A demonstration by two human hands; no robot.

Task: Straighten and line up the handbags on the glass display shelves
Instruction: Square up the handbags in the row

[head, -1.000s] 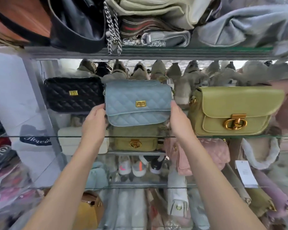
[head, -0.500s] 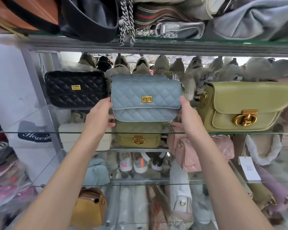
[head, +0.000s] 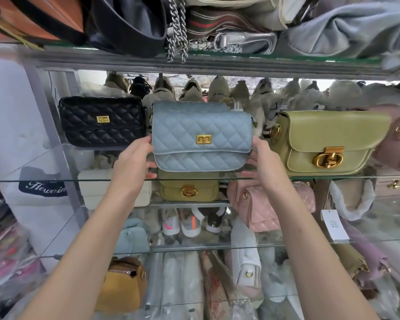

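A light blue quilted handbag (head: 201, 135) with a gold clasp stands on the middle glass shelf (head: 44, 180), tilted a little clockwise. My left hand (head: 134, 162) grips its lower left side and my right hand (head: 261, 162) grips its lower right side. To its left a black quilted handbag (head: 102, 123) stands upright. On its right stands an olive green flap handbag (head: 328, 142) with a round gold clasp, and a pink bag (head: 397, 144) shows at the far right edge.
The shelf above (head: 206, 63) holds piled bags and a hanging silver chain (head: 177, 31). Below stand a small olive bag (head: 189, 188), a pink quilted bag (head: 263, 206) and a white bag (head: 88, 188). Boots fill the back. A metal upright (head: 53, 125) stands on the left.
The blue bag sits slightly further right, closer to the green bag, and both hands have shifted down to its lower corners. The view has moved a little.
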